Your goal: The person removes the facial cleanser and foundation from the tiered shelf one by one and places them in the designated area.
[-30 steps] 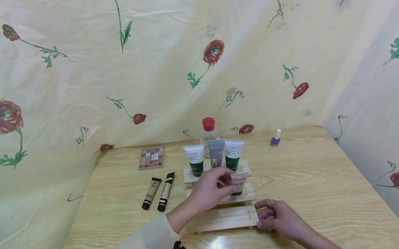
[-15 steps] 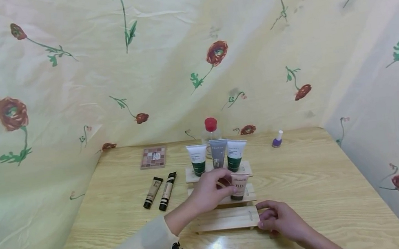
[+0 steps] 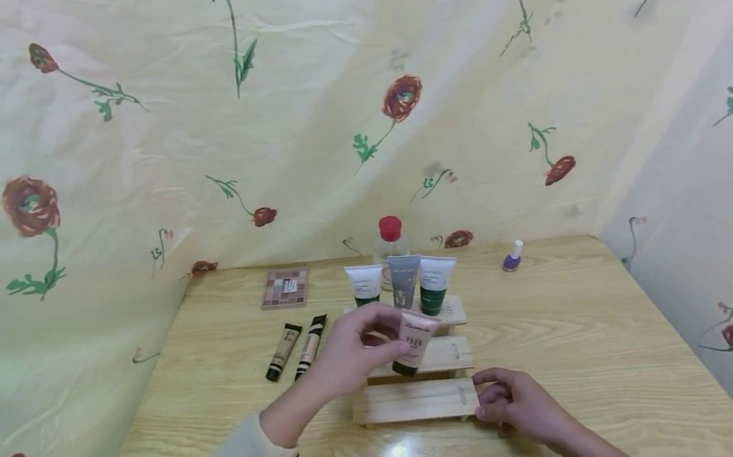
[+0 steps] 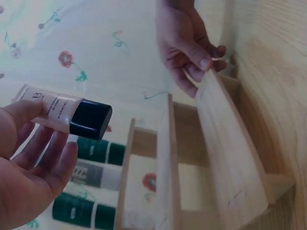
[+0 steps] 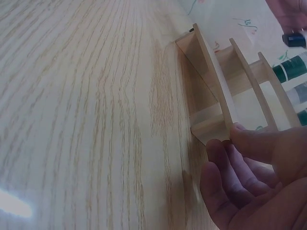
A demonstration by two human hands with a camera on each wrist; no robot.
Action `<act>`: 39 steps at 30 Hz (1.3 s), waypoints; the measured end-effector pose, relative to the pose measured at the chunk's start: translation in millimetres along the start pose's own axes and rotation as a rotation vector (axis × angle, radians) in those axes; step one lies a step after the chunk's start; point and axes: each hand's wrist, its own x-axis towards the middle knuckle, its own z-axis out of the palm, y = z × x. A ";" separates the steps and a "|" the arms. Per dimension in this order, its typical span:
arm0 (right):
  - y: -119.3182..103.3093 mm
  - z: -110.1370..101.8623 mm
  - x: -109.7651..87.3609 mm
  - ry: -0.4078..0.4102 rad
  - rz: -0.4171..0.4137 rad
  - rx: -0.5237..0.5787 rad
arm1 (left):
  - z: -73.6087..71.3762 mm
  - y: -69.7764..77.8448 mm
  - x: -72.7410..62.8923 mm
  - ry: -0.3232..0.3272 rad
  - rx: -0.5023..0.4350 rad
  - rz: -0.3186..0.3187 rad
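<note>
In my left hand point(image 3: 357, 346) is a small pink BB cream tube point(image 3: 415, 334), pinched between thumb and fingers with its black cap point(image 4: 91, 119) pointing down. The tube leans, its cap overlapping the middle step in the head view. Beneath it stands a three-step wooden rack point(image 3: 413, 402). My right hand point(image 3: 517, 401) grips the right end of the lowest step, thumb and fingers at the board's corner. On the top step stand a white-and-green tube point(image 3: 366, 283), a grey tube point(image 3: 404, 277) and a second white-and-green tube point(image 3: 436, 284). The left one is partly hidden by my left hand.
Two slim beige tubes with black ends, a shorter one point(image 3: 283, 352) and a longer one point(image 3: 312, 344), lie left of the rack. Behind them is an eyeshadow palette point(image 3: 285, 289). A red-capped clear bottle point(image 3: 390, 232) stands behind the rack, purple nail polish point(image 3: 512, 259) at back right.
My left hand has drawn the BB cream tube leftward from the right end of the middle step, and the tube now leans more. My right hand stays at the rack's lowest step.
</note>
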 end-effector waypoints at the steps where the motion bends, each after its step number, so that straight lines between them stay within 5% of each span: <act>1: -0.1 -0.1 0.3 -0.001 0.000 -0.004 | -5.4 1.4 -3.2 0.006 -0.011 -0.002; 5: -1.7 -0.7 0.6 0.000 0.003 -0.019 | -29.5 1.7 -16.4 0.053 -0.037 -0.011; 12: -3.9 -2.4 -0.8 -0.001 -0.009 -0.031 | -78.2 -12.5 -35.0 0.195 0.056 -0.018; 18: -4.5 -3.0 -1.5 -0.006 -0.004 -0.027 | -117.2 -42.1 -42.1 0.314 0.033 -0.141; 24: -3.6 -3.1 -1.0 0.002 -0.003 -0.031 | -147.7 -75.8 -47.3 0.359 0.031 -0.261; 31: -4.3 -3.2 0.3 0.004 0.001 -0.042 | -171.1 -107.2 -55.4 0.398 0.075 -0.353; 39: -2.3 -2.7 0.9 -0.001 -0.011 -0.047 | -177.1 -130.6 -61.6 0.344 0.082 -0.487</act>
